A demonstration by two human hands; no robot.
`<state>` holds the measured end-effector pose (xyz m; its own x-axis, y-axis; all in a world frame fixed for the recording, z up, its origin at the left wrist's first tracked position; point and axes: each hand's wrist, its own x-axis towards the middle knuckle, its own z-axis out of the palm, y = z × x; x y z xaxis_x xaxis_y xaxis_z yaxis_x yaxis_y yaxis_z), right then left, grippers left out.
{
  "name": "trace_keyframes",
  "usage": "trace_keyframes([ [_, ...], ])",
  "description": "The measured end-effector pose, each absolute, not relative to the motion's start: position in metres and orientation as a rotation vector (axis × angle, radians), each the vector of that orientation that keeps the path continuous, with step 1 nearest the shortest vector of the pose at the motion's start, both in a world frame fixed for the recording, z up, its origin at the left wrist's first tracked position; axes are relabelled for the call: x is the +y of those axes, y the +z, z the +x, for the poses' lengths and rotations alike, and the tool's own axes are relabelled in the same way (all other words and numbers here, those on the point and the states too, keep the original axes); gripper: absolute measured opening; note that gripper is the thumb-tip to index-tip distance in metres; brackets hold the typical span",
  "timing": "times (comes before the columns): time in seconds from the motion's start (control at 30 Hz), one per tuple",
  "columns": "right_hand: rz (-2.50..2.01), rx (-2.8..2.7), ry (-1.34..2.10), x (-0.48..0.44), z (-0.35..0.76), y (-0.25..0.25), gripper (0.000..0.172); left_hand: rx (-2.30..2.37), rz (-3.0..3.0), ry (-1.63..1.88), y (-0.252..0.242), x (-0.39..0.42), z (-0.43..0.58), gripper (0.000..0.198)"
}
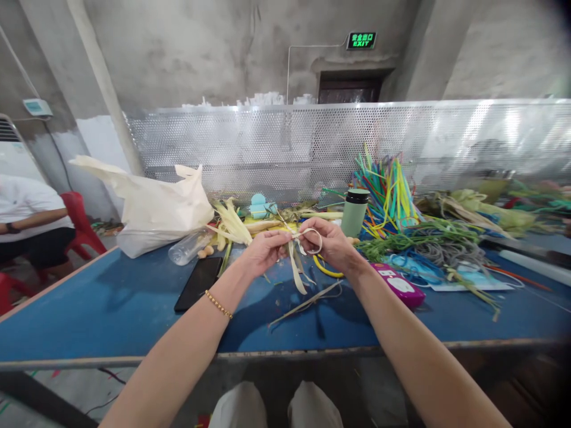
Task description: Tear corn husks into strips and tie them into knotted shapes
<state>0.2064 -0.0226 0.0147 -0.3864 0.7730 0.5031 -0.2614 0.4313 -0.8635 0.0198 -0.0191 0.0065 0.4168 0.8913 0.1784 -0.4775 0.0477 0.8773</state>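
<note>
Both hands are raised over the blue table (111, 309), working pale corn-husk strips (295, 268). My left hand (263, 249) pinches the strips where they cross. My right hand (331, 242) is closed on one strip curled into a small loop (313, 239) at its fingertips. Loose ends hang down from between the hands toward the table. A thin husk strip (307, 302) lies on the table just below.
A black phone (198, 283) lies to the left, near a clear bottle (190, 246) and a white bag (154, 208). A green flask (355, 212), coloured strips (386, 190), a pink case (399, 285) and green stalks sit on the right. Someone sits at far left (27, 220).
</note>
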Motion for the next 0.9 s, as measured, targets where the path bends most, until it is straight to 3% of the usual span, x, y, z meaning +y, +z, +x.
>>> trace_keyframes([
  [0.3,-0.797,-1.456,1.127,-0.021,0.212,0.022,0.043,0.555,1.213,1.244,0.003,-0.014,0.021,0.029],
  [0.6,-0.899,-1.777,0.644,-0.019,0.202,0.014,0.025,0.694,1.430,1.225,-0.002,-0.011,0.020,0.029],
  [0.9,-1.081,-1.789,0.456,-0.014,0.204,0.010,0.023,0.760,1.522,1.213,0.000,-0.013,0.018,0.023],
])
